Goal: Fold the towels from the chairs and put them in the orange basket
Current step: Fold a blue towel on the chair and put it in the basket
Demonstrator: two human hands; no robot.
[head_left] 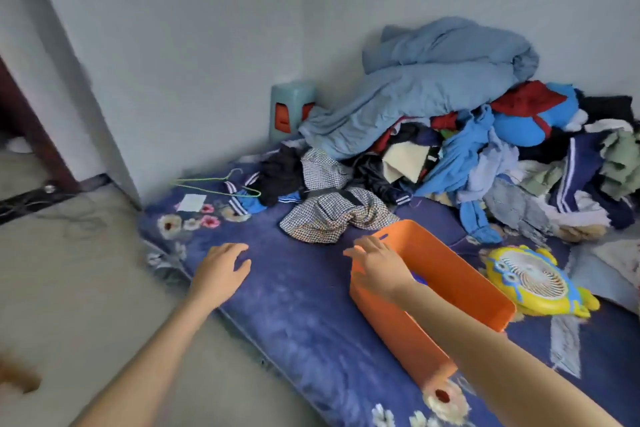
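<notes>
Head view: right hand (377, 267) rests flat-fingered on the rim of the orange basket (460, 274), which sits on the mattress (304, 305). The left hand (221, 267) is spread open and empty beside it. The basket is probably light, stiff plastic, best lifted by the handle slot (381, 237) just beyond that hand.

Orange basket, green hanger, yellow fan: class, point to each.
orange basket (457, 270): head view, inner side wall.
green hanger (207, 179): head view, upper wire.
yellow fan (531, 277): head view, white grille.
</notes>
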